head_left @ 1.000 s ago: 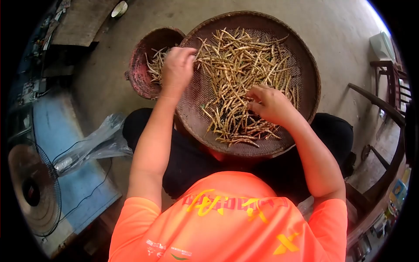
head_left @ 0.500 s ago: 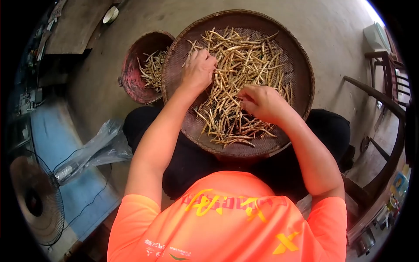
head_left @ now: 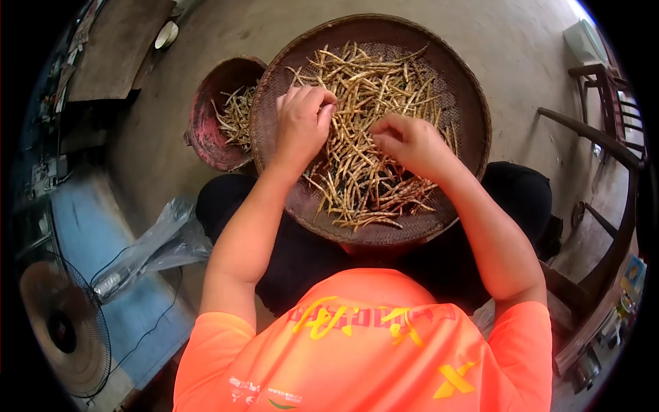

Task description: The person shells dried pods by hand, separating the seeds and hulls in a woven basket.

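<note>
A round woven tray (head_left: 473, 89) in front of me holds a heap of dry tan pods (head_left: 364, 89). My left hand (head_left: 303, 123) is over the tray's left part, fingers bent and thumb near the fingertips at the edge of the heap. Over the middle right of the pods is my right hand (head_left: 412, 143), its thumb and fingertips pinched together. Whatever either pinch holds is too small to make out. Beside the tray on the left, a reddish basket (head_left: 206, 130) contains more pods (head_left: 237, 117), partly overlapped by the tray's rim.
A fan (head_left: 65, 329) stands at lower left by a blue board (head_left: 147, 309) with a clear plastic bag (head_left: 154, 244) and a dark cord. Wooden chairs (head_left: 597, 137) and a pale bin (head_left: 585, 42) are at right. A small bowl (head_left: 166, 34) lies at upper left.
My left hand has moved from near the basket to over the tray's left side. My right hand has stayed over the pods, its fingers drawn closer together.
</note>
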Demonstrator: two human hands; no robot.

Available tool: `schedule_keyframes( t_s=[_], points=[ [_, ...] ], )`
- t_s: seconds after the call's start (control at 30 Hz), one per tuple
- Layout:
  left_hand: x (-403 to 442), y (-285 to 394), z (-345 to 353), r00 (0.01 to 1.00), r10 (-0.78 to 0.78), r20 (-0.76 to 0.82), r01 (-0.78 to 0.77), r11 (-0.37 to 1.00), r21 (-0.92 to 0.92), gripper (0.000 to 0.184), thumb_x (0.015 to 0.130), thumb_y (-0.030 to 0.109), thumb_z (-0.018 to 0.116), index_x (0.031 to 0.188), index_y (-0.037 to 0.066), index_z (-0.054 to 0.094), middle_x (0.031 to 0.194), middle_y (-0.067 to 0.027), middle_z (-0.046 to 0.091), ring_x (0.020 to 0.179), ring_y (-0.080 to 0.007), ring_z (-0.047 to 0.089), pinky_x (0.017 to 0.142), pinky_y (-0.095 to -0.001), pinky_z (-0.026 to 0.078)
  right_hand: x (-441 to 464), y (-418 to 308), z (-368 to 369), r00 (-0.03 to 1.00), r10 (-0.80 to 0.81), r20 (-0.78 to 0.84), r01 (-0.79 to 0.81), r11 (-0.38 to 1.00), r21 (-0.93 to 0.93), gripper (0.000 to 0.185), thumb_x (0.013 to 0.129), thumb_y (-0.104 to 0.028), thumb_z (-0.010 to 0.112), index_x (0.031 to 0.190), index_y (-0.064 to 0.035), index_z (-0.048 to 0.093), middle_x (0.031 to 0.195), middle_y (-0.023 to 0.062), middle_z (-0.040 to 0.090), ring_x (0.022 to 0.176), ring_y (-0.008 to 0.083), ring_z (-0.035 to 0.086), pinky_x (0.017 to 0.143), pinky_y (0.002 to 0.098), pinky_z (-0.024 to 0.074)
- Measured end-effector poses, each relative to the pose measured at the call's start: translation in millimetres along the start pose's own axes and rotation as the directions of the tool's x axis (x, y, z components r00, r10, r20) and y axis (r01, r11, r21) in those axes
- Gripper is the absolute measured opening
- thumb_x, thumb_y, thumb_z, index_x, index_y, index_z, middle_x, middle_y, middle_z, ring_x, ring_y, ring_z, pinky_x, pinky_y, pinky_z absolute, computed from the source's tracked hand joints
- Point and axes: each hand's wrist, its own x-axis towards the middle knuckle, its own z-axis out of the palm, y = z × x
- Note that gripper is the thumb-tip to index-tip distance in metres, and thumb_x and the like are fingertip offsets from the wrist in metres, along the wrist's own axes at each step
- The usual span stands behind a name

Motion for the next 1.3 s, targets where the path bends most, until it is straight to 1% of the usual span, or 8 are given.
schedule_keyframes(
  t_s=[0.1,0.17,0.2,0.33,0.5,0.57,0.9,1.3],
  points=[
    [-8.9,16.2,-3.6,0.99,-0.128,0.064,0.142,0.938,-0.317,0.013,0.084,0.01,0.064,0.096,0.007,0.061,0.085,-0.0055,0.063,0.079,-0.019,0.061,0.077,-0.0317,0.047,10.1,-0.7,-0.5,0.988,0.152,-0.03,-0.135,0.941,0.309,0.022,0.084,-0.016,0.064,0.1,-0.001,0.063,0.073,0.006,0.064,0.068,0.0112,0.061,0.061,0.0277,0.0491],
    [-17.3,20.1,3.8,0.822,-0.297,0.485,0.55,0.199,-0.811,0.015,0.09,0.011,0.059,0.102,0.003,0.059,0.086,-0.0057,0.063,0.078,-0.0121,0.061,0.071,-0.0233,0.05,12.1,-2.9,-2.3,0.982,0.19,0.016,-0.178,0.882,0.436,0.021,0.088,-0.016,0.062,0.102,-0.0006,0.062,0.076,0.002,0.063,0.068,0.0068,0.059,0.059,0.0233,0.0479],
    [-19.6,22.9,5.2,0.796,-0.275,0.538,0.572,0.056,-0.818,0.017,0.093,0.011,0.056,0.106,0.0,0.056,0.084,-0.0062,0.063,0.075,-0.0101,0.061,0.071,-0.0195,0.051,12.6,-3.3,-1.9,0.977,0.208,0.052,-0.206,0.836,0.509,0.022,0.088,-0.016,0.062,0.103,-0.0006,0.061,0.077,0.0013,0.062,0.068,0.0065,0.058,0.058,0.0221,0.0473],
    [-22.8,30.6,5.4,0.736,-0.188,0.65,0.651,-0.067,-0.756,0.017,0.092,0.014,0.057,0.104,0.001,0.056,0.081,-0.0053,0.063,0.067,-0.0107,0.061,0.063,-0.0217,0.051,11.9,-3.6,2.7,0.965,0.237,0.116,-0.259,0.772,0.581,0.018,0.089,-0.017,0.062,0.1,-0.0027,0.06,0.079,-0.0011,0.06,0.067,0.0052,0.055,0.059,0.0193,0.0457],
    [-24.5,32.9,11.2,0.732,-0.163,0.662,0.656,-0.094,-0.749,0.013,0.092,0.014,0.057,0.098,0.002,0.055,0.079,-0.0054,0.063,0.062,-0.0093,0.057,0.056,-0.021,0.048,12.4,-2.5,4.7,0.953,0.276,0.124,-0.294,0.754,0.587,0.013,0.089,-0.016,0.061,0.096,-0.0045,0.06,0.077,-0.0018,0.059,0.065,0.0047,0.053,0.059,0.019,0.045],
    [-24.3,36.4,11.0,0.783,-0.199,0.589,0.615,0.115,-0.78,0.012,0.092,0.013,0.057,0.097,0.003,0.055,0.078,-0.0045,0.062,0.061,-0.0079,0.056,0.055,-0.0204,0.047,12.7,-4.9,3.1,0.944,0.308,0.116,-0.314,0.739,0.596,0.014,0.088,-0.016,0.063,0.093,-0.0037,0.06,0.076,-0.0015,0.058,0.064,0.0048,0.052,0.055,0.0184,0.0434],
    [-23.7,42.8,14.7,0.785,-0.26,0.563,0.606,0.13,-0.785,0.006,0.09,0.008,0.06,0.092,0.004,0.056,0.073,-0.0017,0.06,0.055,-0.0054,0.052,0.047,-0.0186,0.043,12.5,-4.1,3.4,0.931,0.343,0.125,-0.343,0.705,0.62,0.01,0.089,-0.015,0.059,0.094,-0.0056,0.059,0.075,-0.0009,0.059,0.062,0.0049,0.054,0.055,0.0181,0.0457],
    [-28.0,53.1,23.3,0.818,-0.337,0.466,0.57,0.367,-0.735,0.006,0.091,0.008,0.058,0.087,0.004,0.056,0.069,-0.0002,0.058,0.053,-0.0038,0.05,0.045,-0.0185,0.04,10.0,-6.2,7.2,0.933,0.351,0.077,-0.321,0.718,0.618,0.009,0.09,-0.012,0.055,0.09,-0.0034,0.057,0.071,0.0012,0.057,0.055,0.0072,0.053,0.051,0.0195,0.0446]
  ],
)
